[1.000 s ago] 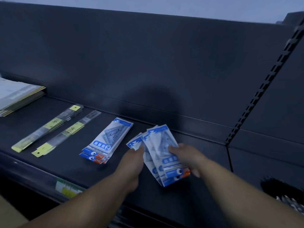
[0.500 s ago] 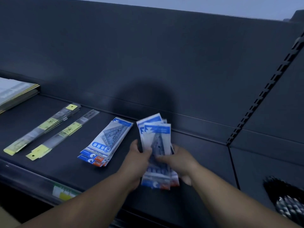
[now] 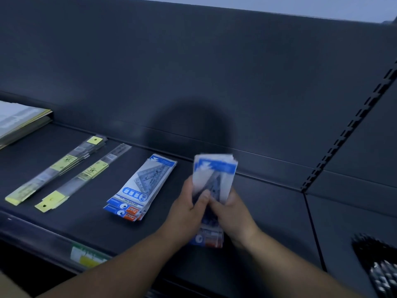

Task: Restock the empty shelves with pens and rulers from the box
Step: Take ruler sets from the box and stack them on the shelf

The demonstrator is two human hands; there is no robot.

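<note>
Both my hands are closed round one squared-up stack of blue-and-white ruler packs [image 3: 214, 173], held up on end just above the shelf [image 3: 268, 211]. My left hand [image 3: 189, 209] grips its left edge with the thumb across the front. My right hand [image 3: 232, 214] clasps the right edge, and its fingers meet that thumb. How many packs are in the stack I cannot count; the top shows several layered edges. The print on them is blurred, apart from a blue band across the top and orange at the foot.

A second stack of the same packs [image 3: 141, 186] lies flat to the left of my hands, about midway between the shelf's front and back edges. At least three are fanned at the near end. The top one reads "GEOMETRIC" and carries a large "2" in a white circle, with small orange tags below.

Further left lie two long bundles of clear rulers, side by side and slanted toward the back edge. The left bundle [image 3: 58, 168] looks several rulers thick, the right bundle [image 3: 83, 177] thinner. Both have yellow labels too small to read.

A pile of flat books [image 3: 19, 121] sits at the shelf's far left. One green-and-yellow price tag [image 3: 88, 255] is on the front edge, its writing illegible. Dark bristly items [image 3: 378, 265] show at the lower right, too blurred to identify.
</note>
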